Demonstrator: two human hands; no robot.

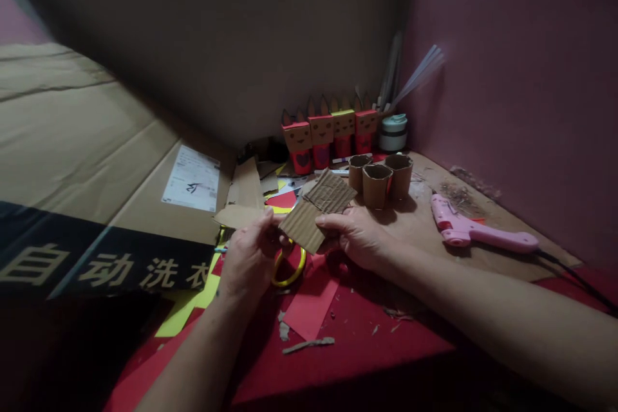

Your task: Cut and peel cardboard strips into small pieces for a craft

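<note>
A squarish piece of corrugated cardboard [309, 219], its ridges exposed and a torn layer raised on top, is held up over the table. My right hand [360, 238] pinches its lower right edge, thumb on top and fingers underneath. At the left corner, my left hand [253, 251] is closed on the same piece, its fingertips partly hidden. Just below the cardboard shows a yellow ring [290, 283]; I cannot tell what it belongs to. A red paper strip [313, 309] lies beneath, beside cardboard scraps [309, 345].
Three open cardboard tubes [377, 187] stand behind my right hand. Several red figures with cardboard faces [320, 135] line the back wall. A pink glue gun [463, 222] with a cord lies right, near a lidded jar [393, 134]. A large cardboard box [120, 161] leans at left.
</note>
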